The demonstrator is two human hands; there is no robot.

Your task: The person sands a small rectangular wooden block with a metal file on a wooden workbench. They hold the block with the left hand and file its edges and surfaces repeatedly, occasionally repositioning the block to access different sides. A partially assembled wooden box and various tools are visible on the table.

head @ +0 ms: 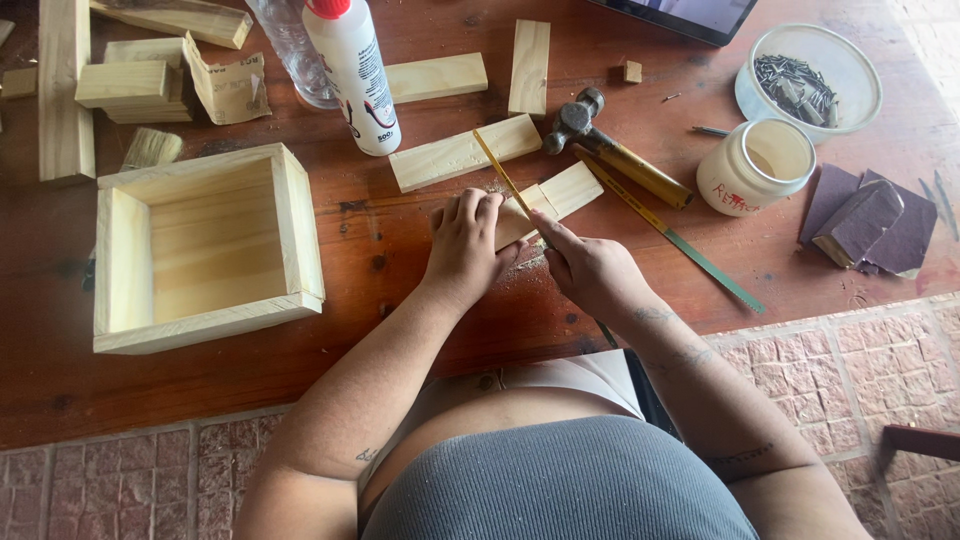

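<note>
My left hand [463,245] presses down on the near end of a pale wooden slat [565,192] that lies on the brown table [400,280]. My right hand [590,268] is closed on a thin yellow blade-like tool [497,168], which crosses the slat at an angle. A dark handle end shows below that hand. Sawdust lies on the table under both hands.
An open square wooden box [205,245] sits at the left. Behind the hands are a white glue bottle [352,75], loose wood pieces [462,153] and a hammer [612,152]. At the right are a long ruler [700,262], a white jar [755,165], a bowl of nails [810,78] and sandpaper blocks [868,222].
</note>
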